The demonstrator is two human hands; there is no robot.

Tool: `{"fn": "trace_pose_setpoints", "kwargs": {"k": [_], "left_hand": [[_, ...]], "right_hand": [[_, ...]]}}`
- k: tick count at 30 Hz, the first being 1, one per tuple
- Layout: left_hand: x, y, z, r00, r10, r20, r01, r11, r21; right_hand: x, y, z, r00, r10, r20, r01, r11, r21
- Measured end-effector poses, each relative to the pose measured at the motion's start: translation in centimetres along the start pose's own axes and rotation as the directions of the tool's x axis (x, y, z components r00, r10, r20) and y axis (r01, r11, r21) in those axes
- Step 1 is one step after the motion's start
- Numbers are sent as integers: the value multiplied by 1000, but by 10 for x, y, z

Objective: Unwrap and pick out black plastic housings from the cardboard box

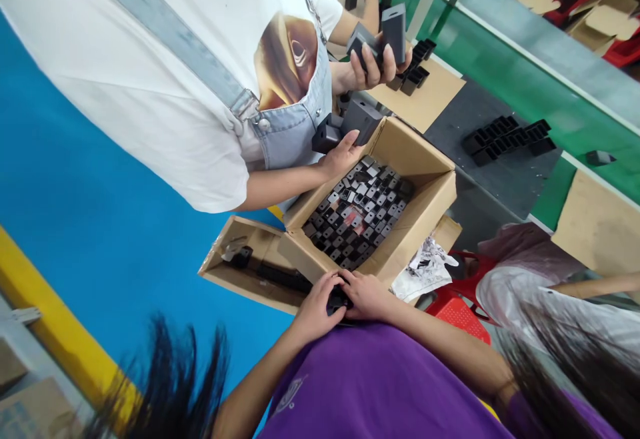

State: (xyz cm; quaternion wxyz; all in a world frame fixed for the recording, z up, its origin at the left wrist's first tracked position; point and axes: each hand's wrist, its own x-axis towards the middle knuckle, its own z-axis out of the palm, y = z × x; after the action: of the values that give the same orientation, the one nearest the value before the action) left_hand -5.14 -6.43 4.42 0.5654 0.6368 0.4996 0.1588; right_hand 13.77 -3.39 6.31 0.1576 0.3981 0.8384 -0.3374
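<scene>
My left hand (319, 307) and my right hand (369, 296) are together at the near edge of a cardboard box (417, 229), close to my purple shirt. Their curled fingers wrap round a small dark object (339, 299), mostly hidden by them. Its kind cannot be made out. Rows of dark rectangular blocks (367, 202), several with a round hole, fill the bottom of the box. Across from me, a co-worker in a white shirt holds similar dark blocks (393, 31) in a raised hand. That person's other hand has more blocks (361, 121) above the box's rim.
A long open carton (273, 252) lies left of the box. Crumpled printed paper (425, 269) and a red stool (457, 315) are at the right. Black hollow parts (507, 139) stand on a dark worktop (463, 115) beside a green belt. Another person sits at right.
</scene>
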Motion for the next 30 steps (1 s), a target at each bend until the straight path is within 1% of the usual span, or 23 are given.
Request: {"fn": "trace_pose_setpoints", "kwargs": {"k": [1,4,7,9,11,12,13,14,15,17,18,20,21,22,24,26,28,30], "left_hand": [[0,3,-5,1000,-6,26,4,998,61],[3,12,-15,989,-88,119,63,977,204],[10,17,-17,962,-155,225,77,944,321],[14,17,-16,939,-213,271,106,926,362],[15,13,-14,919,-285,273,175,914,367],[13,10,-14,914,-318,254,218,909,354],[10,6,-13,912,-345,224,263,908,327],[6,2,-12,912,-367,184,306,907,290],[0,-2,-12,910,-388,146,345,905,249],[-13,-12,-8,902,-424,86,404,897,180],[-21,-19,-5,894,-443,67,429,889,162],[-36,-36,5,876,-482,28,475,870,136],[-45,-47,12,860,-510,7,507,856,106],[-54,-59,19,857,-514,-26,514,855,70],[-74,-83,33,879,-469,-89,471,882,-1],[-90,-100,43,877,-460,-136,457,888,-56],[-100,-104,45,883,-452,-127,448,892,-64],[-98,-92,39,907,-416,-71,415,910,-22]], "right_hand": [[1,0,2,1000,-10,-7,10,1000,13],[4,0,7,1000,-18,-25,19,998,58],[4,-1,8,1000,-9,-21,10,997,70],[3,1,6,999,-36,-6,37,996,86],[4,11,2,993,-115,0,113,980,167],[6,20,-1,988,-153,-1,150,964,218],[11,31,-4,986,-164,6,157,955,250],[18,45,-7,989,-145,23,134,956,261],[28,60,-9,996,-80,47,67,971,230],[54,95,-8,987,125,104,-135,986,95],[70,111,-5,975,188,120,-195,979,54],[102,141,5,943,291,161,-290,957,-28],[117,152,12,929,322,179,-317,947,-61],[131,160,20,920,344,190,-332,939,-89],[154,169,37,905,374,201,-354,926,-133],[171,170,53,892,405,199,-377,911,-167],[182,168,67,878,438,193,-403,894,-197],[187,166,78,869,458,189,-417,882,-221]]}}
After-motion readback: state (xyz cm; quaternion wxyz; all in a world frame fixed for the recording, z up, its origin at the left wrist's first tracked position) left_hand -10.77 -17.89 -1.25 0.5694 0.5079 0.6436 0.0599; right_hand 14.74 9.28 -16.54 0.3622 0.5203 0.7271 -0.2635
